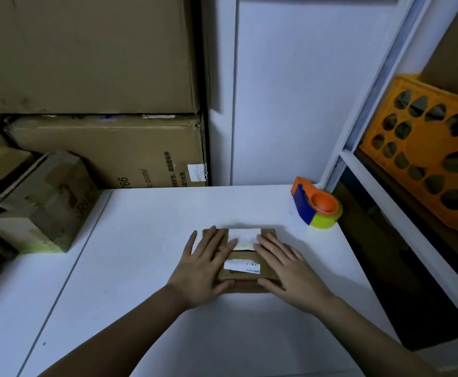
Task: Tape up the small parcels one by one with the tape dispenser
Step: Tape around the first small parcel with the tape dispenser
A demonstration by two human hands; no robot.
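A small brown cardboard parcel (242,257) with white labels on its two top flaps lies on the white table (146,262). My left hand (204,268) presses flat on its left side, fingers straight. On the parcel's right side my right hand (287,270) lies flat in the same way. The seam between the flaps shows between my hands. An orange and blue tape dispenser (316,204) with a yellowish roll stands at the table's far right corner, apart from both hands.
Large cardboard boxes (108,148) are stacked against the wall at the back left, with smaller cartons (42,202) on the table's left edge. An orange plastic crate (426,153) sits on a white shelf to the right, beyond a dark gap.
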